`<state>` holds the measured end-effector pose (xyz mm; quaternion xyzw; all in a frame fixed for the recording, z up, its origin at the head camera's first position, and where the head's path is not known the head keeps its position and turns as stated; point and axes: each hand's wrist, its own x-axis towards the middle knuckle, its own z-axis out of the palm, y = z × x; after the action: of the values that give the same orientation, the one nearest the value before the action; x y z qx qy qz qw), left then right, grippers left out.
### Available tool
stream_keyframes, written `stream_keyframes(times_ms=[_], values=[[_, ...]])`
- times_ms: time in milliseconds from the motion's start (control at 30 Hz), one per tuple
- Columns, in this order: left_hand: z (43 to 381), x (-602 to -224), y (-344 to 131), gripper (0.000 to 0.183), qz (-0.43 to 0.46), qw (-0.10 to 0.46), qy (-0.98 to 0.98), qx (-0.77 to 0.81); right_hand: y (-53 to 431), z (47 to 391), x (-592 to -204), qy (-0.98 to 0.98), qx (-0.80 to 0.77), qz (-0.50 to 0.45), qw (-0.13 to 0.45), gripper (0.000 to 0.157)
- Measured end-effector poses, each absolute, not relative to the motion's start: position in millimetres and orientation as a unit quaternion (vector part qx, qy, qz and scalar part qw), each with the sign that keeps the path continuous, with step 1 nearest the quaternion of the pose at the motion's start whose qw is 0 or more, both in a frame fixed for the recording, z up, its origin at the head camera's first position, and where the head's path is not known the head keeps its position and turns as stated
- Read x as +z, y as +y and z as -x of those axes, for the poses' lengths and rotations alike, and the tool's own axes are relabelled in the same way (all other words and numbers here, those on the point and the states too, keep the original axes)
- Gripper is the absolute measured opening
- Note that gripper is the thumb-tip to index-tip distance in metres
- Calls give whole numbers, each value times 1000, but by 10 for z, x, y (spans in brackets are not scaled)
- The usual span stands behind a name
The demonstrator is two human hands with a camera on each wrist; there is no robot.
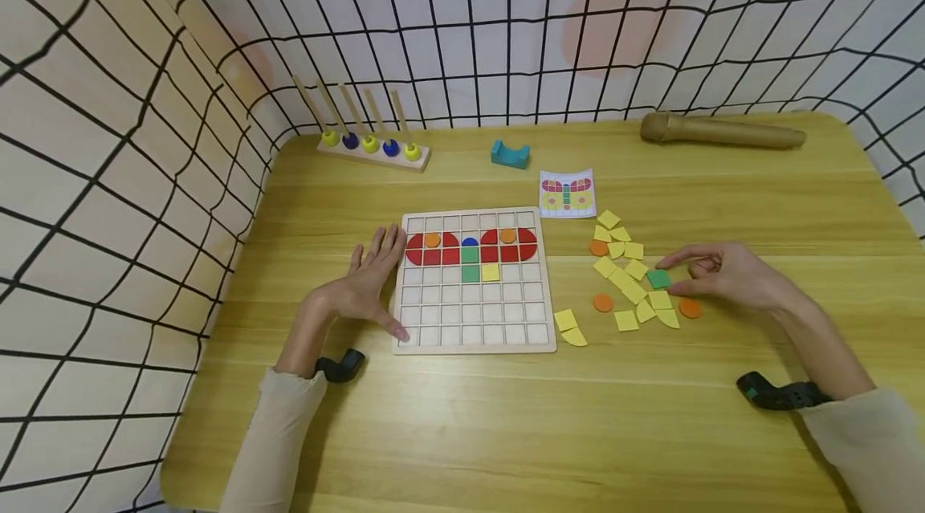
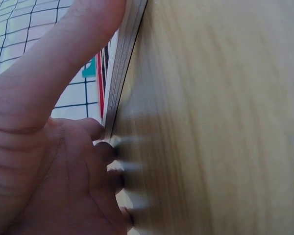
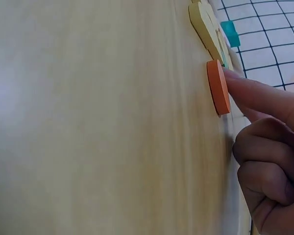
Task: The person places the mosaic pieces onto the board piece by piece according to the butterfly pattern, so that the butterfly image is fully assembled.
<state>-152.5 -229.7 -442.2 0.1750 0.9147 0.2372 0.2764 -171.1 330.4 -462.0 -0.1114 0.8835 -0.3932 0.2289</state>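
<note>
My left hand (image 1: 361, 280) rests at the left edge of a wooden grid board (image 1: 433, 312), its spread fingers along the frame and its thumb at the near left corner. On the board lie red pieces (image 1: 431, 256) in two winged groups, each with an orange disc on top, a blue half-round piece (image 1: 470, 242), two green squares and one yellow square (image 1: 491, 272). Right of the board, my right hand (image 1: 730, 276) pinches a green square tile (image 1: 658, 279) between thumb and index finger, the other fingers curled. An orange disc (image 3: 218, 88) lies beside the thumb.
Several loose yellow pieces (image 1: 627, 286) lie around the right hand. A butterfly pattern card (image 1: 567, 204) lies behind them. Along the back are a peg stand with rings (image 1: 376, 156), a teal holder (image 1: 510, 155) and a wooden stick (image 1: 723, 132). Black netting (image 1: 470, 23) borders the table.
</note>
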Motion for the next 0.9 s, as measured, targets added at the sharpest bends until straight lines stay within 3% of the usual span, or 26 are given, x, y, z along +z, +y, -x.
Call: stream_keyframes(times_ms=[300, 567, 667, 900], values=[[1520, -4430, -2306, 161, -175, 274, 915, 237, 3262, 1657, -4570, 891, -380, 138, 208, 33], [1516, -4424, -2300, 161, -176, 274, 916, 236, 3172, 1552, -4362, 894, -397, 104, 179, 27], [1515, -4422, -2297, 161, -174, 275, 915, 237, 2948, 1523, -4289, 867, -445, 112, 192, 22], [1528, -4429, -2295, 161, -172, 277, 915, 237, 2075, 1412, -4312, 847, -474, 133, 200, 31]])
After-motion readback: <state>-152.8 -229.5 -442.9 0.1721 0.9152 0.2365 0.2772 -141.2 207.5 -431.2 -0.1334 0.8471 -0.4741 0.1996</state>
